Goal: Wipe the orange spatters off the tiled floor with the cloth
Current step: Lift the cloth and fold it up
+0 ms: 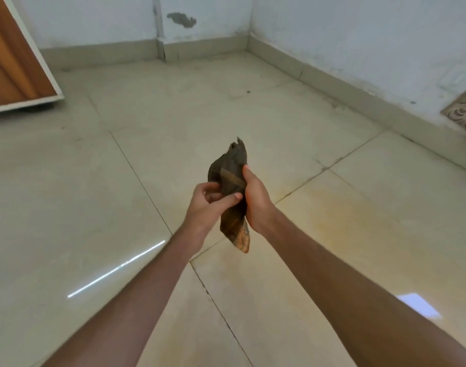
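Right hand [255,200] gripping cloth [230,176] | left hand [208,201] pinching it | above orange-stained floor [340,207]

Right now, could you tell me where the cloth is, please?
In the head view the cloth is mid-frame, off the floor, held bunched between the left hand and right hand.

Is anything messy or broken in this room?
Yes. A faint orange smear stains the floor tiles right of the hands. The cloth, held in both hands, has orange on its lower end. A grey patch on the far wall looks like chipped paint.
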